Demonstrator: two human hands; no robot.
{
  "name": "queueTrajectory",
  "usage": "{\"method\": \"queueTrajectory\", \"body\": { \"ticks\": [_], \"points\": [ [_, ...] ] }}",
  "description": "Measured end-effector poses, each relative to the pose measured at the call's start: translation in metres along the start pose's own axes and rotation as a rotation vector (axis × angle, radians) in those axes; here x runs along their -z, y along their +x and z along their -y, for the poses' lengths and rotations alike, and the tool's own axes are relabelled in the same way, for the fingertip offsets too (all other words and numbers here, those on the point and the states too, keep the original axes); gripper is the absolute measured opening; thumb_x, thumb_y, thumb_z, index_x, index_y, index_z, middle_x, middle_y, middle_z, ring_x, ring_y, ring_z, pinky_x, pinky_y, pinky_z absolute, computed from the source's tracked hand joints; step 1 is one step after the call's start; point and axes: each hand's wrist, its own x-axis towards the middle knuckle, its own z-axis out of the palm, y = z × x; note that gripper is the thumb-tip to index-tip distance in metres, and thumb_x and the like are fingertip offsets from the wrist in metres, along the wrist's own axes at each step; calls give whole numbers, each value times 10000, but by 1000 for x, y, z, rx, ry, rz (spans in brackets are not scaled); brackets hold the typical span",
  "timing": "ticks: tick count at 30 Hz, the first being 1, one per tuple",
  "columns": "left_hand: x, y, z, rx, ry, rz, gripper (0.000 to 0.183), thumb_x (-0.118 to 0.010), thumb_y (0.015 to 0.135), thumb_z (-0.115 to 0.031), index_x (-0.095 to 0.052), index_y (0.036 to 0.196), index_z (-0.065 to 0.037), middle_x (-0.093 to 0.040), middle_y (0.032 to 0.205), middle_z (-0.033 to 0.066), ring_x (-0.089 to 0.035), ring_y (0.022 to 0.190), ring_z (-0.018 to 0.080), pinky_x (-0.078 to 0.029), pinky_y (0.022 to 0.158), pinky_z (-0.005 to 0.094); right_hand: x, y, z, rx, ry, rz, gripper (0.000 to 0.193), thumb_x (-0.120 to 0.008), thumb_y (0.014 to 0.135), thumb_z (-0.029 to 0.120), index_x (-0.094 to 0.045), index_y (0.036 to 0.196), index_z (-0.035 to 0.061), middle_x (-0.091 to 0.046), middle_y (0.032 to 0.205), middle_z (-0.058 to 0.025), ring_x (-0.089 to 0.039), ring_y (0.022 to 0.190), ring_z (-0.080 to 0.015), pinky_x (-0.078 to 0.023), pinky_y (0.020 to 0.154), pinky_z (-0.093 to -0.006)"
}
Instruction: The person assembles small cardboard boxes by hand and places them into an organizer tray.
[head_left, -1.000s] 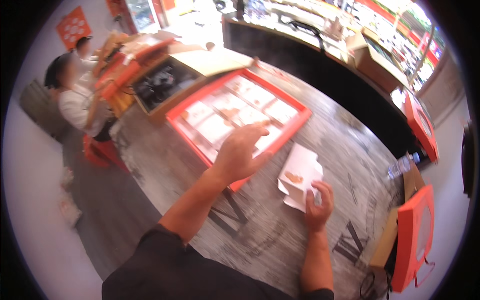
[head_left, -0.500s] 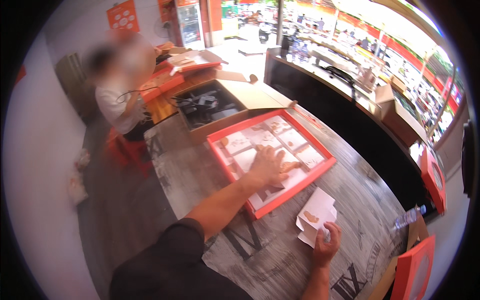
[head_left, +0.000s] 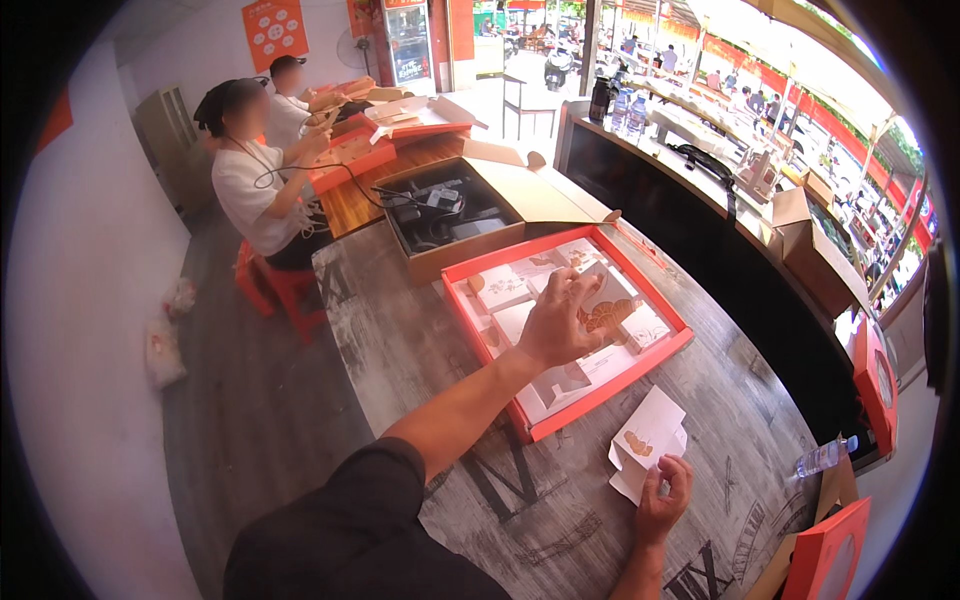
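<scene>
My left hand is over the shallow red tray box, fingers curled at the edge of a small white carton with a gold leaf print. That carton sits tilted among other small white cartons in the tray, and the fingers partly cover it. Lower right, my right hand pinches the near edge of a partly folded white carton, also printed with a gold leaf, which lies on the grey wood-look table.
Beyond the tray stands an open cardboard box of black devices and cables. Two people work at a wooden table at the left, near red boxes. A plastic bottle and a red lid lie at right, beside a black counter.
My left hand has risen from lying spread on the cartons to curled fingers, and one carton beneath it is now tilted. The right hand stays by its carton. The view has shifted slightly.
</scene>
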Motion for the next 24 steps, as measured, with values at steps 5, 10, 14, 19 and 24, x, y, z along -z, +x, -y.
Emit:
{"method": "queueTrajectory", "body": {
  "ticks": [5,10,14,19,24],
  "points": [
    [14,-25,-67,-215,-349,66,753,-833,699,-337,-504,1308,-39,-524,1262,145,-455,1231,350,-366,1059,431,7,-2,1,28,-19,34,219,-645,890,97,-610,1080,-5,-605,1110,-125,-580,952,-219,-472,854,-335],
    [-36,-115,-99,123,-802,399,780,-778,777,-396,-432,1393,-65,-451,1271,107,-463,1176,215,-391,990,327,-1,-29,-12,-215,389,47,564,-654,934,308,-455,1336,-34,-537,1286,-149,-543,1156,-259,-430,993,-394],
    [-43,-130,-93,85,-772,304,762,-797,771,-381,-457,1370,-56,-449,1314,184,-446,1269,331,-387,1058,410,1,-28,-13,-188,413,116,699,-642,945,333,-323,1440,-44,-491,1361,-171,-509,1246,-289,-405,1042,-411],
    [-34,-118,-94,-82,-661,312,747,-809,771,-319,-458,1375,-55,-415,1355,181,-432,1294,327,-370,1076,414,-3,-41,-18,-262,445,118,710,-613,954,221,-228,1493,-35,-487,1353,-168,-540,1190,-260,-428,1009,-385],
    [-46,-128,-88,58,-843,263,556,-712,881,-202,-470,1357,-48,-442,1332,168,-470,1256,289,-434,1026,394,3,-20,-8,-179,201,76,666,-517,955,54,-179,1525,-8,-496,1312,-145,-564,1114,-212,-449,965,-352]
  ]
}}
